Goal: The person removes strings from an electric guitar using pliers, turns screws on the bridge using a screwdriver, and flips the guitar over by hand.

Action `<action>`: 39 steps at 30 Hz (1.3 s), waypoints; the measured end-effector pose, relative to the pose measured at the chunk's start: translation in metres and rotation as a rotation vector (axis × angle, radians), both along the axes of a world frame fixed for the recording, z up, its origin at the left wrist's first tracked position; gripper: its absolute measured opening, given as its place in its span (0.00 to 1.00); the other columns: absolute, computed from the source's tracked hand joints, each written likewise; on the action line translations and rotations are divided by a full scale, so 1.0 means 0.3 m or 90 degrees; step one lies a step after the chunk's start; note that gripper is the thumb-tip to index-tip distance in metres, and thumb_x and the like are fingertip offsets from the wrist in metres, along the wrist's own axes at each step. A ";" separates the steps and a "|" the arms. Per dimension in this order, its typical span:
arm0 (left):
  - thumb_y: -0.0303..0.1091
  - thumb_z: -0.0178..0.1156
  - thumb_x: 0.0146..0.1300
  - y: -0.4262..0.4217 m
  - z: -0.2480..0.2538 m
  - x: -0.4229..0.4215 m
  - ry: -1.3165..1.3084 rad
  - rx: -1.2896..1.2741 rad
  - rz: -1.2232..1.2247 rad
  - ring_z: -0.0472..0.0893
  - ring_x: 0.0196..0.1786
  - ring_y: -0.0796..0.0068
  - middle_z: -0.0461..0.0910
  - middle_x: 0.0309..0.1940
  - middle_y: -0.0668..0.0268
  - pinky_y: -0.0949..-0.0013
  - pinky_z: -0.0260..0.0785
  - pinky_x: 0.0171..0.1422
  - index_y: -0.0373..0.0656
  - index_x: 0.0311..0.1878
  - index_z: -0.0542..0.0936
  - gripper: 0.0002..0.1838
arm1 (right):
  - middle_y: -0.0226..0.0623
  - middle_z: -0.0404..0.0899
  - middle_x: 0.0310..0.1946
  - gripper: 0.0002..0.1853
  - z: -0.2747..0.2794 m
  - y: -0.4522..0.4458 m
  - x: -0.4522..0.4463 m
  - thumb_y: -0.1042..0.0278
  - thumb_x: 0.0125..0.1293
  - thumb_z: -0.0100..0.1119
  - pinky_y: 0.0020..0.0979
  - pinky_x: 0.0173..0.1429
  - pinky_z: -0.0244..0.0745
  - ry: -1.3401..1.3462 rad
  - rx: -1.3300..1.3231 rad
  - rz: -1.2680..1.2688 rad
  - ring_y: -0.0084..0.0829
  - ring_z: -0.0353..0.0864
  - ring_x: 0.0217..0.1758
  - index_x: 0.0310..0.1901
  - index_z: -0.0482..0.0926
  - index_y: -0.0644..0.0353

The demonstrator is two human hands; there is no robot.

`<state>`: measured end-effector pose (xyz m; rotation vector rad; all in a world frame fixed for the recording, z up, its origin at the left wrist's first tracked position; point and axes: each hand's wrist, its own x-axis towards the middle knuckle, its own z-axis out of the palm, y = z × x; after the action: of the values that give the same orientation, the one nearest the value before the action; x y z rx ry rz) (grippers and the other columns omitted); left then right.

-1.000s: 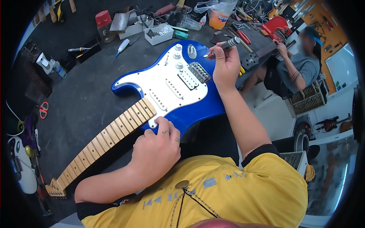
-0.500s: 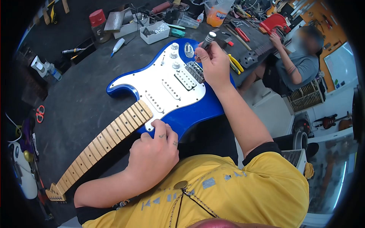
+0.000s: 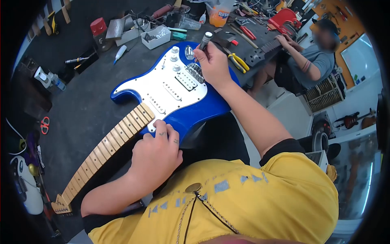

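Note:
A blue electric guitar (image 3: 195, 106) with a white pickguard (image 3: 140, 86) lies on the dark workbench, its maple neck (image 3: 109, 147) pointing to the lower left. My right hand (image 3: 214, 65) is closed around a screwdriver (image 3: 206, 40), held upright over the metal bridge (image 3: 196, 73); its tip is hard to make out there. My left hand (image 3: 157, 150) rests on the body's lower edge beside the neck joint, its fingers bent and the index fingertip on the pickguard's corner. What is under its curled fingers is hidden.
Yellow pliers (image 3: 238, 62) lie right of the guitar. Behind it stand a white tray of small parts (image 3: 156, 37) and a jug with an orange label (image 3: 219, 15). Orange scissors (image 3: 45, 125) lie at the left. Another person (image 3: 313, 61) sits at the right, hands near a dark slotted piece.
The guitar and both my hands appear further left in view. My right hand has moved in from beyond the bridge to above it with the screwdriver. The other person's hands have come lower.

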<state>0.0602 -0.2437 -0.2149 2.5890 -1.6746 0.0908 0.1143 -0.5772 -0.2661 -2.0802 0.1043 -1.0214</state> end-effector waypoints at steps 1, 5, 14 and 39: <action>0.49 0.81 0.57 0.002 0.008 -0.013 -0.010 -0.008 0.003 0.89 0.35 0.54 0.81 0.62 0.39 0.61 0.83 0.37 0.31 0.64 0.83 0.38 | 0.52 0.85 0.33 0.18 0.022 0.025 -0.009 0.57 0.79 0.70 0.45 0.42 0.79 0.027 -0.058 -0.027 0.53 0.86 0.35 0.43 0.79 0.65; 0.49 0.81 0.56 0.003 -0.008 -0.031 -0.047 -0.014 0.010 0.89 0.36 0.55 0.81 0.61 0.41 0.61 0.83 0.36 0.32 0.64 0.83 0.38 | 0.53 0.84 0.31 0.19 0.025 0.027 -0.006 0.54 0.80 0.69 0.47 0.42 0.79 0.015 -0.064 -0.062 0.57 0.87 0.37 0.42 0.79 0.65; 0.50 0.79 0.59 0.020 -0.028 -0.042 -0.093 -0.034 -0.006 0.90 0.36 0.57 0.82 0.56 0.46 0.62 0.84 0.36 0.31 0.63 0.83 0.37 | 0.53 0.87 0.33 0.17 0.011 0.015 0.014 0.56 0.80 0.67 0.44 0.45 0.82 0.029 -0.035 -0.064 0.55 0.89 0.38 0.45 0.82 0.65; 0.50 0.77 0.61 0.013 -0.033 0.003 -0.079 0.019 -0.029 0.87 0.31 0.61 0.82 0.53 0.47 0.64 0.78 0.28 0.31 0.61 0.83 0.34 | 0.45 0.90 0.58 0.31 0.523 -0.109 0.033 0.39 0.88 0.49 0.40 0.69 0.78 -0.028 -0.284 0.092 0.43 0.88 0.64 0.64 0.85 0.62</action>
<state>0.0610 -0.2397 -0.2248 2.6156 -1.7869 0.2304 0.1241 -0.6098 -0.1090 -2.4178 -0.3201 -1.0722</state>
